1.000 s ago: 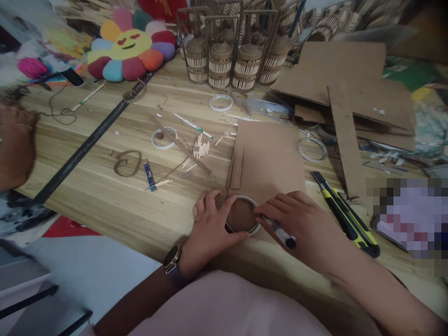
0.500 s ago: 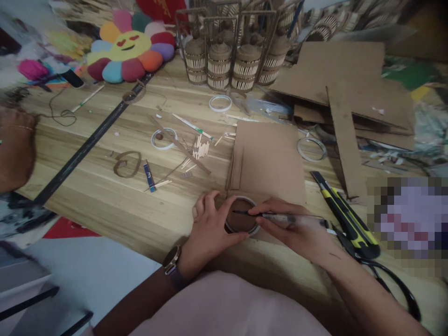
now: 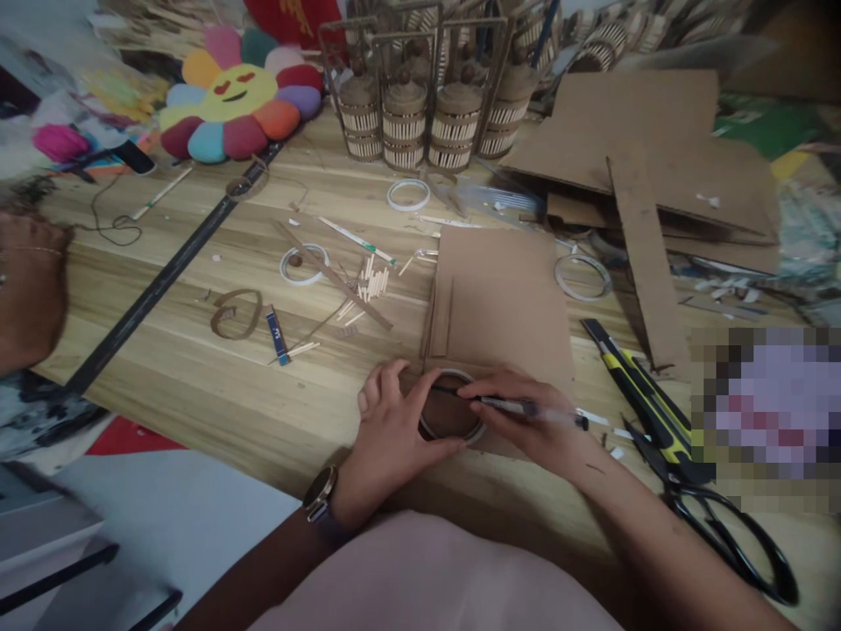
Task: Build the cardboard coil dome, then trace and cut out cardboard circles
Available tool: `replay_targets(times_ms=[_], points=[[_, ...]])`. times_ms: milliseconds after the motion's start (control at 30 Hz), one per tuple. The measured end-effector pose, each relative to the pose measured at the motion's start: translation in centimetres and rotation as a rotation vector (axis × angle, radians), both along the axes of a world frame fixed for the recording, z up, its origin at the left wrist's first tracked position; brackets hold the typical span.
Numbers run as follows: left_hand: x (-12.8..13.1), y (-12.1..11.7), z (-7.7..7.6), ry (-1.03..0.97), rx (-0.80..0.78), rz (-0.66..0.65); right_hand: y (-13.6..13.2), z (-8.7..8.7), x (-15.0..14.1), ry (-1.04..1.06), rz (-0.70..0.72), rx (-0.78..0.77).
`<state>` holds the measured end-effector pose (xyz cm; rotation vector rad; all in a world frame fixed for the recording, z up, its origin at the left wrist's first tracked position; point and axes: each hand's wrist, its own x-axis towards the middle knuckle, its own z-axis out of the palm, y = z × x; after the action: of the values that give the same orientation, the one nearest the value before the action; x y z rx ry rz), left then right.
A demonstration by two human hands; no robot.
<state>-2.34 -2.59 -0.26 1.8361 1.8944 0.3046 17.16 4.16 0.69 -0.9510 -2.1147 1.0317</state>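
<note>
A narrow, pale roll of tape [image 3: 484, 429] lies flat on the brown cardboard near the table's front edge. My left hand [image 3: 394, 421] grips its rim, with the thumb along the front and the forefinger along the back left. In my right hand [image 3: 519, 412] is a pen [image 3: 503, 404], pinched between thumb and fingers. The pen slants leftward, its dark tip inside the ring close to the upper left rim. Whether the tip touches the cardboard I cannot tell. Directly behind the hands lies a stack of cardboard sheets [image 3: 503, 294].
Right of my hands lie a yellow-black utility knife [image 3: 647, 399] and black scissors [image 3: 716, 526]. Short wooden sticks [image 3: 373, 280], a small blue box [image 3: 277, 335] and tape rolls [image 3: 408, 195] lie beyond. Lantern-like stick crafts [image 3: 404, 123] stand behind. Another person's arm [image 3: 30, 289] is at left.
The pen tip has shifted inside the ring, toward its upper rim, and my right hand has moved slightly left. My left hand keeps its hold on the tape roll. The view shifted slightly.
</note>
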Motion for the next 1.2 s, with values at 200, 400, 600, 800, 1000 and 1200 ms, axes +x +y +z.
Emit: replay_targets(times_ms=[200, 400, 600, 800, 1000, 1200], points=[[0.1, 0.0, 0.1, -0.015, 0.006, 0.006, -1.7, 1.4, 1.7, -0.252, -0.050, 0.301], [0.2, 0.0, 0.2, -0.005, -0.012, 0.017, -3.9, 1.9, 0.8, -0.237, -0.097, 0.377], [0.1, -0.1, 0.1, 0.011, 0.011, 0.010, -3.7, 0.4, -0.8, -0.124, -0.078, 0.230], [0.0, 0.0, 0.1, 0.014, 0.012, 0.004, -3.4, -0.4, -0.9, -0.106, -0.092, 0.175], [0.0, 0.0, 0.2, 0.033, 0.006, -0.002, -3.4, -0.4, -1.3, -0.111, -0.067, 0.185], [0.0, -0.2, -0.1, 0.063, 0.016, -0.019, -4.2, 0.1, -1.3, -0.104, -0.027, 0.142]])
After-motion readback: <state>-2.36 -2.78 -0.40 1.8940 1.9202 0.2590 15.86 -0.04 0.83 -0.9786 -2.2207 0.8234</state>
